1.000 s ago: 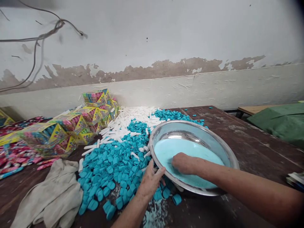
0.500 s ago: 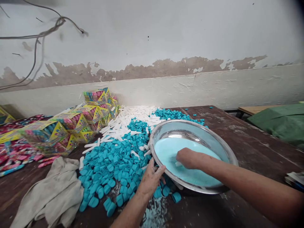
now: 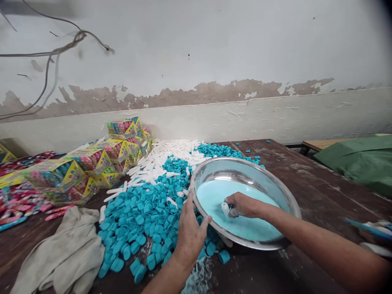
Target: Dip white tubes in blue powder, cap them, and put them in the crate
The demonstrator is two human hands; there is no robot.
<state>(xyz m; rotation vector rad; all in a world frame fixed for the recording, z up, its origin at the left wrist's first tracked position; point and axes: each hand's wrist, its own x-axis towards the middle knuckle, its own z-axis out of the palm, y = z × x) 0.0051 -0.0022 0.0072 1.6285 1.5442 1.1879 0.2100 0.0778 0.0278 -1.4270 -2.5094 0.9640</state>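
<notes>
My right hand (image 3: 241, 205) pinches a small white plastic tube (image 3: 226, 209), its open mouth tilted up, just over pale blue powder (image 3: 254, 228). The powder lies in a wide, tilted metal basin (image 3: 290, 206). At the basin's left side, my left hand (image 3: 190, 230) has its thumb and fingers spread, with the fingertips against the outside near the rim. Beside and beneath that hand spreads a heap of turquoise plastic caps (image 3: 143, 216). More white tubes (image 3: 159, 159) are piled behind the caps.
Clear packs with yellow panels (image 3: 92, 161) are stacked at left, near loose colourful wrapped sticks (image 3: 24, 204). A beige cloth (image 3: 64, 249) lies at front left. Green sheeting (image 3: 355, 163) covers something at right. Cables (image 3: 64, 47) hang along the wall.
My right hand has lifted slightly, bringing the white tube's open mouth into view above the powder. My left hand has shifted up along the basin's outer side, fingers reaching further forward.
</notes>
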